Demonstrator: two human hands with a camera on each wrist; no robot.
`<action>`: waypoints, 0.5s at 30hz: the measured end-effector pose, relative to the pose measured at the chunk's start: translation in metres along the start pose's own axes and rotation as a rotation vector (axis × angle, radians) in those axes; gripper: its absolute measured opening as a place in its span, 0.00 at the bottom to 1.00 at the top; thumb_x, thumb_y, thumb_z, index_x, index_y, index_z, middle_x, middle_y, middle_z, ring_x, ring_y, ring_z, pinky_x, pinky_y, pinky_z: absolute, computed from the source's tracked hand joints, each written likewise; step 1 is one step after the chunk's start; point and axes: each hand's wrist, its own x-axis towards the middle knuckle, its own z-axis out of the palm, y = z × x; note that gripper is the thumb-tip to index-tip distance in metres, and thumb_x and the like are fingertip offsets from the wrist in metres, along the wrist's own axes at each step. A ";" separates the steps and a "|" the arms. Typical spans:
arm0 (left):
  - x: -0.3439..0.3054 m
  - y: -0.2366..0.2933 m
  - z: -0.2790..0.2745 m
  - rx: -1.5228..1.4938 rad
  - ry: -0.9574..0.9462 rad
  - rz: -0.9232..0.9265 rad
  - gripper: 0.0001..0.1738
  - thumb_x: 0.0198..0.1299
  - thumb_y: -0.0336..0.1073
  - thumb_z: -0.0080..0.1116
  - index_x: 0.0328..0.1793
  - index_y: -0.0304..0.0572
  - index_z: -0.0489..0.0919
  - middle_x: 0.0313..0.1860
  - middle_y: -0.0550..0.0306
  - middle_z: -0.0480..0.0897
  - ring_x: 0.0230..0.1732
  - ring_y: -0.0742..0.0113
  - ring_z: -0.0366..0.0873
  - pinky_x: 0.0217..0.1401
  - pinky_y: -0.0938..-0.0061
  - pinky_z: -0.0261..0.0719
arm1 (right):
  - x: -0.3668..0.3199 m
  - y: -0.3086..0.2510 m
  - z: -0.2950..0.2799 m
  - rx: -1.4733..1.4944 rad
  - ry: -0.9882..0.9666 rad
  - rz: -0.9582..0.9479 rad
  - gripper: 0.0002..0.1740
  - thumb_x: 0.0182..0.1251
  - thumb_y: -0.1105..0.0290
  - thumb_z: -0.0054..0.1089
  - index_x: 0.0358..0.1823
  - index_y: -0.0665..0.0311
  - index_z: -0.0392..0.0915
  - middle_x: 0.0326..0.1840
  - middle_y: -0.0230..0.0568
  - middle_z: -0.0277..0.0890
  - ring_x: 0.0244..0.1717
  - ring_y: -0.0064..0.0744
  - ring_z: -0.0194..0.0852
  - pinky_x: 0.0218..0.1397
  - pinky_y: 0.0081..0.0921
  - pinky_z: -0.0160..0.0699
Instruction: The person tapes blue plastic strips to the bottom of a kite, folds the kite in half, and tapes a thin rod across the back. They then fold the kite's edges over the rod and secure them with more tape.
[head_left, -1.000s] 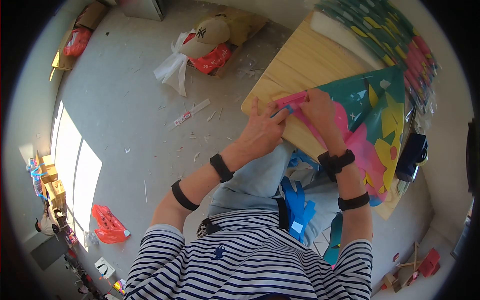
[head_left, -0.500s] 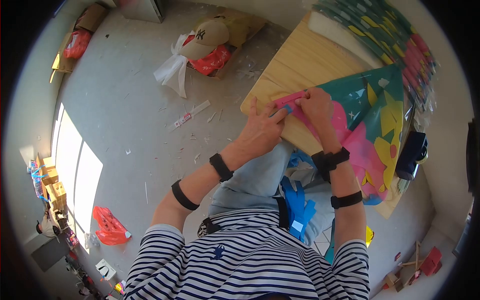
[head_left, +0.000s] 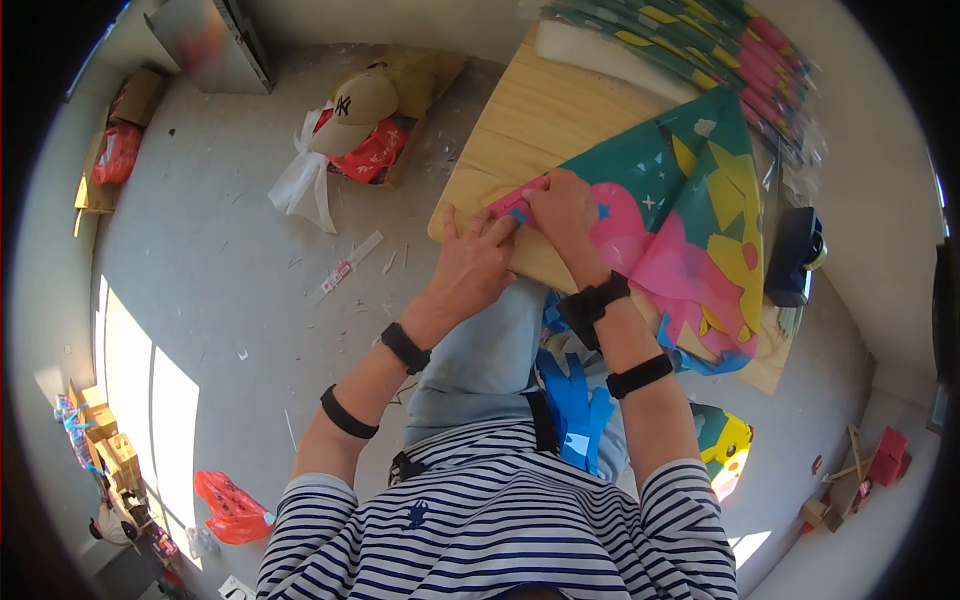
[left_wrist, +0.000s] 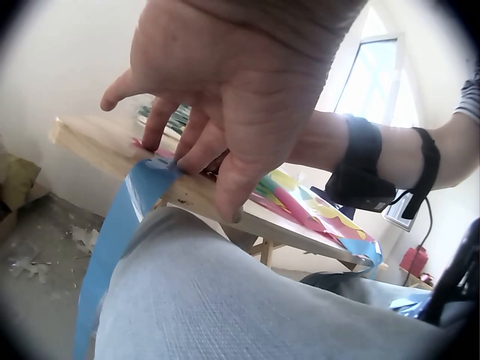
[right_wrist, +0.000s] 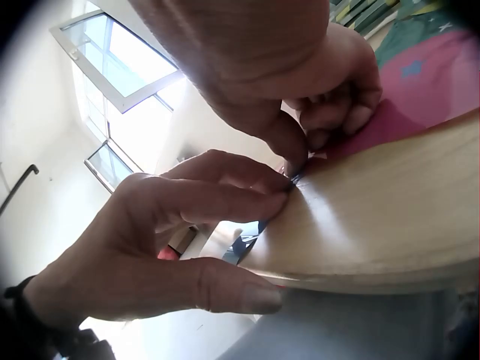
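Now spread left fingers press blue strip, curled right fingers (hold unclear) nearby.

The sheet lies on the surface along its near edge, narrow end near the left corner. The stack lies behind the sheet, toward the far right. The case is at the right edge. Beyond the left edge, the cap rests on the bag. Strips lie before the near edge.
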 end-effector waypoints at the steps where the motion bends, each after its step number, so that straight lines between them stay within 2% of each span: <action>1: 0.002 0.000 -0.001 -0.002 0.011 0.033 0.35 0.46 0.40 0.78 0.63 0.36 0.82 0.69 0.59 0.73 0.75 0.51 0.66 0.77 0.27 0.56 | 0.002 -0.001 0.001 0.070 0.078 0.064 0.15 0.60 0.58 0.72 0.40 0.62 0.86 0.44 0.52 0.88 0.49 0.55 0.88 0.50 0.49 0.86; 3: 0.001 0.000 -0.001 0.000 -0.008 0.013 0.34 0.47 0.39 0.77 0.62 0.37 0.82 0.70 0.60 0.73 0.75 0.50 0.66 0.77 0.27 0.56 | 0.004 0.005 -0.006 0.141 0.175 0.133 0.15 0.61 0.58 0.72 0.40 0.63 0.86 0.44 0.53 0.88 0.49 0.56 0.88 0.50 0.50 0.86; 6: 0.001 0.000 -0.002 -0.009 -0.028 0.010 0.33 0.47 0.39 0.77 0.62 0.37 0.82 0.70 0.59 0.74 0.75 0.51 0.66 0.77 0.27 0.56 | -0.006 0.021 -0.017 0.168 0.154 0.029 0.15 0.61 0.59 0.71 0.42 0.62 0.83 0.46 0.52 0.86 0.50 0.57 0.85 0.51 0.52 0.83; 8: 0.002 0.001 -0.001 -0.020 -0.009 0.003 0.32 0.48 0.39 0.77 0.61 0.37 0.82 0.69 0.59 0.74 0.75 0.51 0.67 0.77 0.27 0.56 | -0.015 0.056 -0.035 -0.193 0.421 -0.068 0.22 0.55 0.58 0.78 0.46 0.59 0.81 0.50 0.50 0.81 0.52 0.55 0.83 0.51 0.48 0.79; 10: 0.003 0.003 0.000 -0.033 0.007 0.004 0.31 0.48 0.38 0.77 0.60 0.38 0.82 0.69 0.59 0.74 0.75 0.51 0.67 0.77 0.26 0.56 | -0.026 0.084 -0.064 -0.394 0.513 -0.024 0.18 0.56 0.64 0.76 0.46 0.56 0.78 0.48 0.46 0.75 0.51 0.51 0.80 0.53 0.46 0.75; 13: 0.002 0.002 0.000 -0.049 0.027 -0.003 0.31 0.49 0.39 0.76 0.60 0.39 0.82 0.67 0.60 0.75 0.74 0.51 0.67 0.77 0.26 0.54 | -0.035 0.127 -0.092 -0.484 0.568 0.085 0.19 0.54 0.67 0.77 0.45 0.55 0.78 0.50 0.44 0.77 0.51 0.48 0.82 0.53 0.45 0.74; 15: 0.004 0.000 -0.001 -0.053 0.023 0.006 0.27 0.51 0.40 0.76 0.57 0.39 0.83 0.66 0.60 0.76 0.73 0.52 0.69 0.78 0.24 0.52 | -0.036 0.154 -0.107 -0.438 0.428 0.258 0.18 0.54 0.70 0.75 0.45 0.58 0.78 0.48 0.41 0.79 0.49 0.48 0.82 0.51 0.45 0.75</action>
